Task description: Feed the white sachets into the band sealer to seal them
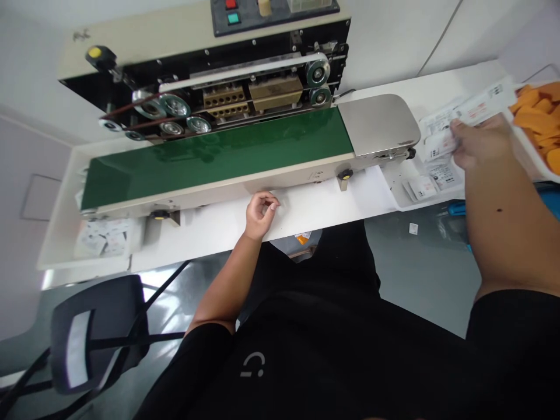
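My right hand (483,140) is over the white bin at the right, its thumb and fingers closed on a white printed packet (490,104). More white packets (444,175) lie in the bin beneath it. My left hand (261,214) rests at the front edge of the white table (210,224), fingers curled in with nothing seen in them. It is just in front of the band sealer's green conveyor belt (219,151). A metal plate (378,122) adjoins the belt's right end, between the belt and my right hand.
The sealer's wheels and heating blocks (275,93) stand behind the belt. A bin of white packets (105,239) is at the left end. Orange pieces (538,116) fill a container at the far right. A black chair (100,332) stands at lower left.
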`<state>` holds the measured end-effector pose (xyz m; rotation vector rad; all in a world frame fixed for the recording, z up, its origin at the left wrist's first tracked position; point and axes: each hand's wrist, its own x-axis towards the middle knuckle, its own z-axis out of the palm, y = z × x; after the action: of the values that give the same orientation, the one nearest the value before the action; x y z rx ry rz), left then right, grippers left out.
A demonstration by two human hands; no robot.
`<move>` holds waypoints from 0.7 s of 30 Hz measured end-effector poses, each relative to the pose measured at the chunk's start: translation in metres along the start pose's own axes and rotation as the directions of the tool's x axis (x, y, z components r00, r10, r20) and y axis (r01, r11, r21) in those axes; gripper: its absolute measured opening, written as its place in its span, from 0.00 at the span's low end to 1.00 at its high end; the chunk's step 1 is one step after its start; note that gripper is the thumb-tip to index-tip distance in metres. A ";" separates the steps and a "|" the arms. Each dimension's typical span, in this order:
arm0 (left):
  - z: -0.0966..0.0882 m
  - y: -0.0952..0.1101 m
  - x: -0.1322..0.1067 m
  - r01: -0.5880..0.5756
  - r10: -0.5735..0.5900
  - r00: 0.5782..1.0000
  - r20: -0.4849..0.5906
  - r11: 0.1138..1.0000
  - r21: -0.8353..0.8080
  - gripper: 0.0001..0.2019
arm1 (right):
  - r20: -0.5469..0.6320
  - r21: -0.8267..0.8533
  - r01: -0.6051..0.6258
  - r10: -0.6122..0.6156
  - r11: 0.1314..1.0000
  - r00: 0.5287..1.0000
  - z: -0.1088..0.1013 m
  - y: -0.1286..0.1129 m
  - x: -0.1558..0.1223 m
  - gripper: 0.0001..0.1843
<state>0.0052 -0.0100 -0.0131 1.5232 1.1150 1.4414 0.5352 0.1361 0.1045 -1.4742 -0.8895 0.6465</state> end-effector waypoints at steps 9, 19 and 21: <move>0.082 0.047 -0.005 0.201 -0.156 0.963 0.219 0.959 -0.200 0.16 | 0.158 0.527 -0.054 -0.035 0.848 0.987 0.031 -0.092 -0.041 0.17; 0.140 0.074 -0.010 0.248 -0.255 0.963 0.084 0.724 -0.644 0.47 | 0.405 0.576 -0.106 -0.171 0.810 0.898 0.158 -0.034 -0.267 0.39; 0.122 0.066 -0.021 0.262 -0.305 0.952 0.036 0.744 -0.614 0.47 | 0.448 0.532 -0.111 -0.168 0.839 0.878 0.173 -0.014 -0.289 0.43</move>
<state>0.1330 -0.0465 0.0314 0.8057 0.7535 1.4514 0.2327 -0.0082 0.0674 -0.7821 -0.9910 1.1714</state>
